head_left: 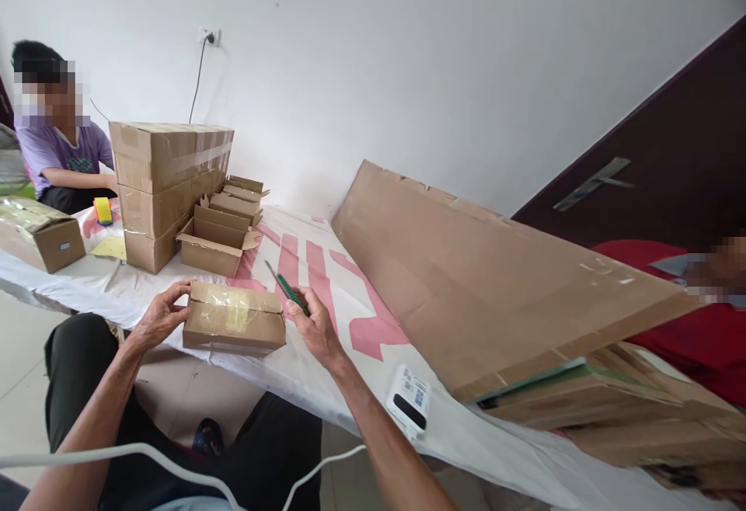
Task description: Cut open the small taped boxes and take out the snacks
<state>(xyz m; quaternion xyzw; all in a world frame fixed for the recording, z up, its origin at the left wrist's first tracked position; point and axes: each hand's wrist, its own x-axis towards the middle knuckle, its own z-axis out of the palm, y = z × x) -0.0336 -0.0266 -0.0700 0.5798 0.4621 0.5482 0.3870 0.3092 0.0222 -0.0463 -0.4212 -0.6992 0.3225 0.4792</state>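
Note:
A small taped cardboard box [233, 331] lies at the table's front edge, with clear and yellowish tape across its top. My left hand [163, 313] grips the left end of this box, thumb and fingers against its side and top corner. In my right hand [315, 330] is a green utility knife [290, 292], its blade pointing up and to the left. That hand is closed around the knife's handle, just beside the right end of the box.
Stacked cardboard boxes [152, 185] and opened boxes [213, 239] stand behind. Another taped box [43, 235] and a tape dispenser [103, 211] are left, near a seated person [75, 154]. A large cardboard sheet [478, 278] leans at right; a white device [409, 398] lies before it. A white cable [145, 453] crosses below.

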